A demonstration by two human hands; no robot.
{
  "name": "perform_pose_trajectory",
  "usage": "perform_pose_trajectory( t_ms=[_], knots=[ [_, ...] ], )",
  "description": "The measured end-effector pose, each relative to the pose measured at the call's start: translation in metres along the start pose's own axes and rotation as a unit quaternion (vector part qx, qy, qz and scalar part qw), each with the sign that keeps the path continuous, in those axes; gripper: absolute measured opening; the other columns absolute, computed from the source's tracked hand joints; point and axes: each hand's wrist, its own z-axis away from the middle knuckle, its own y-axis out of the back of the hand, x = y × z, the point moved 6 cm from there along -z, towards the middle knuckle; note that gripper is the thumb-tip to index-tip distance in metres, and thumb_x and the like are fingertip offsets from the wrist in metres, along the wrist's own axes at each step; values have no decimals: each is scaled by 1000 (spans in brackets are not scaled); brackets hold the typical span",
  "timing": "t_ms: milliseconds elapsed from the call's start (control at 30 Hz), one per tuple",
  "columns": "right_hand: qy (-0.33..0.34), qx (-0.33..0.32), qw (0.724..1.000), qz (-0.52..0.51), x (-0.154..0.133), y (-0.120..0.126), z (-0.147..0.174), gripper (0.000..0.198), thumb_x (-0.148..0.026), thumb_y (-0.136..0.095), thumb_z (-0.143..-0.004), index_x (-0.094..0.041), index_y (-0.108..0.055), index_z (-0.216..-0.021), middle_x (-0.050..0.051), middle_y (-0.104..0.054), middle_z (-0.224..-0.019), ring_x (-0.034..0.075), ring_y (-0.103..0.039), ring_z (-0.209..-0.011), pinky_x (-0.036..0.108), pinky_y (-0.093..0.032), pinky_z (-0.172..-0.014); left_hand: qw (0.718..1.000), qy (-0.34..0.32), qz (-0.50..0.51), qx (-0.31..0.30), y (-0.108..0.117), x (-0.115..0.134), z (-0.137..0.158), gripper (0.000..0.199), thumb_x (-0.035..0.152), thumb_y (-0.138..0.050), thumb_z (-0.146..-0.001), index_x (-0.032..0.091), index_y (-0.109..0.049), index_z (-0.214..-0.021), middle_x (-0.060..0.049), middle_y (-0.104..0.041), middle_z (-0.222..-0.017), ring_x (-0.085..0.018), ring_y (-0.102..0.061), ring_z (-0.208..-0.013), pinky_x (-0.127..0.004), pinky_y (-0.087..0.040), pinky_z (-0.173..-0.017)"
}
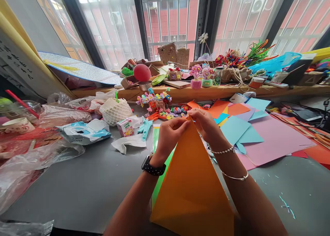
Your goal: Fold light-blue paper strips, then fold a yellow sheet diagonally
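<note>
A large sheet of orange paper [194, 181] stretches from the near edge of the view up to a narrow top, where both hands meet. My left hand [171, 134], with a dark watch on the wrist, pinches the paper near that tip. My right hand [203, 124], with a beaded bracelet and a bangle on the arm, grips the tip from the other side. The fingertips of both hands are close together, so the exact fold between them is hidden. Beneath the orange sheet, a green sheet [161, 181] shows along its left side.
Teal sheets [234, 129] and a large pink sheet [281, 139] lie at the right. To the left are a wet-wipe pack [84, 132], a small pink box [125, 127] and plastic bags [62, 115]. Craft flowers [154, 100] stand ahead, below a cluttered windowsill [175, 93].
</note>
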Motion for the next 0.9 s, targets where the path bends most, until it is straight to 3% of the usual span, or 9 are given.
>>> perform_pose_trajectory(
  t_ms=[167,367,900],
  knots=[
    [41,27,994,100,-12,8,2,26,-42,-56,-65,-18,-56,-59,-1,-54,-63,10,-48,-61,24,-38,-62,999,13,26,30,8,-6,-2,23,36,-59,-63,16,-65,-71,-2,-64,-69,-14,-56,-65,-21,-41,-57],
    [45,-38,977,205,-22,10,7,25,-40,-61,-62,-16,-63,-68,2,-61,-69,12,-52,-65,25,-38,-60,997,13,41,65,22,-15,-6,26,37,-60,-63,15,-66,-76,-3,-64,-75,-14,-55,-70,-22,-41,-63],
    [75,-18,961,264,-21,6,6,19,-36,-63,-60,-17,-65,-62,3,-61,-63,14,-52,-59,27,-38,-55,994,34,95,42,16,-16,-11,25,33,-65,-58,16,-66,-76,-4,-65,-79,-15,-56,-75,-25,-42,-70]
  ],
)
